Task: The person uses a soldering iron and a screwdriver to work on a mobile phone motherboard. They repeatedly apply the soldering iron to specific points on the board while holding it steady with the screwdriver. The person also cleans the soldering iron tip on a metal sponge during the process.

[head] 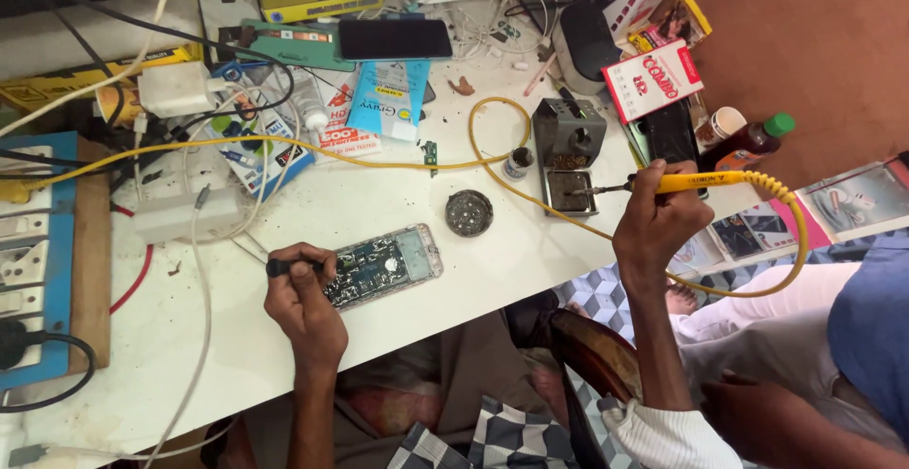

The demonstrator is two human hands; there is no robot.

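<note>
My left hand (303, 313) grips a black-handled tool (289, 265) whose tip rests on an opened phone (383, 265); the phone lies face down on the white table (379, 194) with its circuit board exposed. My right hand (653, 223) holds a yellow soldering iron (701, 182). The iron's tip touches the tray of a grey soldering stand (568, 152). Its yellow cable (786, 242) loops off the table edge and runs back across the table.
A round dark tin (470, 212) sits between phone and stand. A blue switchboard (38, 242) with plugs and wires fills the left. Boxes, packets and a black phone (394, 39) crowd the back. Bottles (757, 138) stand at the right. Another person's hand (748, 403) rests at lower right.
</note>
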